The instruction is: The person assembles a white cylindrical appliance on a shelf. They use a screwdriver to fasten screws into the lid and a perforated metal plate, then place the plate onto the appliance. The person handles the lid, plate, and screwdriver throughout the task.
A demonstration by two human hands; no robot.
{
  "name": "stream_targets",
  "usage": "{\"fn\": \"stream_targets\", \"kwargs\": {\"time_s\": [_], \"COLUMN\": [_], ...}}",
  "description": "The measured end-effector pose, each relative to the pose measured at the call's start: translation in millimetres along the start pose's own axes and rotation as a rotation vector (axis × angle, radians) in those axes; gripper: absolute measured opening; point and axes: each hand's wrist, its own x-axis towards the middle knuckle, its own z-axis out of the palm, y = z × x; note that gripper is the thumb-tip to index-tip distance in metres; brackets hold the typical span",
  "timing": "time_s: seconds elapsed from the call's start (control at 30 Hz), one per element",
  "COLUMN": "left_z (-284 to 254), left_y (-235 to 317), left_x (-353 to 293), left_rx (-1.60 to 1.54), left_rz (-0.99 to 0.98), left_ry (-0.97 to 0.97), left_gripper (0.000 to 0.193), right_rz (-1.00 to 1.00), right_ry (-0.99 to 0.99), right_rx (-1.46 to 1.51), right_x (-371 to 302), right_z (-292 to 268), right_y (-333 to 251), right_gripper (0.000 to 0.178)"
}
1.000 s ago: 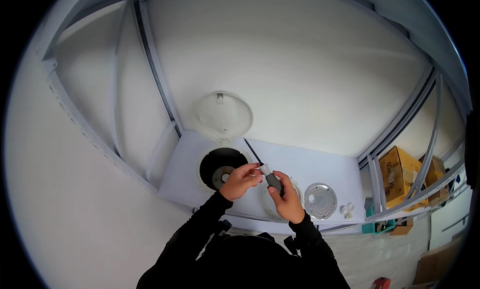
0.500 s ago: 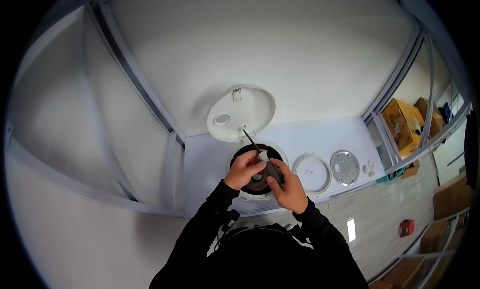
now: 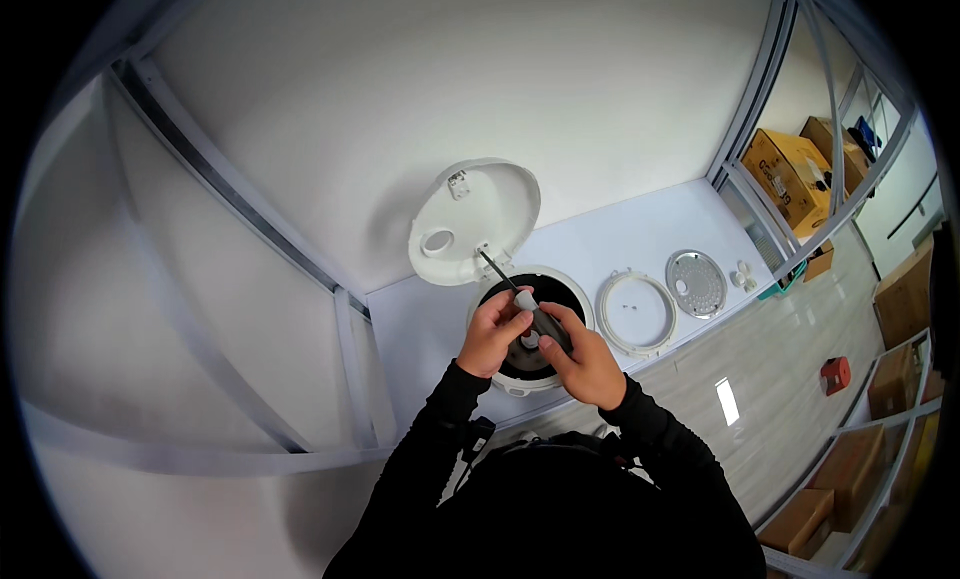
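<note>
A white rice cooker [image 3: 583, 301] stands in front of me with its oval lid [image 3: 505, 204] raised, the inner side facing me. In both hands I hold a screwdriver [image 3: 497, 270] with a grey and dark handle. Its tip reaches the lower part of the lid, near the hinge. My left hand [image 3: 490, 336] closes round the front of the handle. Wrapped about the handle's rear end is my right hand [image 3: 590, 367]. Both hands are over the cooker's dark opening and hide part of it.
Right of the cooker lie a white ring [image 3: 641, 350] with tiny screws [image 3: 629, 307] inside it, a perforated metal disc [image 3: 697, 284] and small pale parts [image 3: 743, 277] on the white table [image 3: 620, 219]. Metal frame posts flank the table. Cardboard boxes [image 3: 790, 184] stand at right.
The view has turned, so the table now slants up to the right. Both hands keep their grip on the screwdriver, and its tip remains at the same part of the lid.
</note>
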Motion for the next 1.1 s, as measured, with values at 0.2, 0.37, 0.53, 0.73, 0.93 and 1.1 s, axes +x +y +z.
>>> {"fn": "stream_targets", "kwargs": {"time_s": [0.2,0.37,0.53,0.73,0.93,1.1], "left_z": [0,4,-14,-9,4,-20], "left_y": [1,12,-12,-11,3,-20], "left_x": [-3,-8,2,7,2,10], "left_rx": [-0.141,-0.266,-0.205,-0.138,-0.196,-0.151], "left_rz": [-0.004,-0.025,-0.012,-0.005,0.011,-0.010], "left_ry": [-0.009,-0.085,-0.003,0.041,0.021,0.062], "left_gripper": [0.043,0.047,0.044,0.040,0.040,0.040], "right_rz": [0.124,0.420,-0.068,0.006,0.336,-0.126], "right_ry": [-0.058,-0.253,0.061,0.118,0.000,0.028], "right_rx": [0.323,0.812,0.127,-0.190,0.595,0.010], "right_x": [6,13,5,1,8,1], "right_z": [5,-6,15,4,-3,-2], "right_y": [4,-3,6,-10,2,-3], "right_gripper": [0.046,0.050,0.056,0.055,0.051,0.041]}}
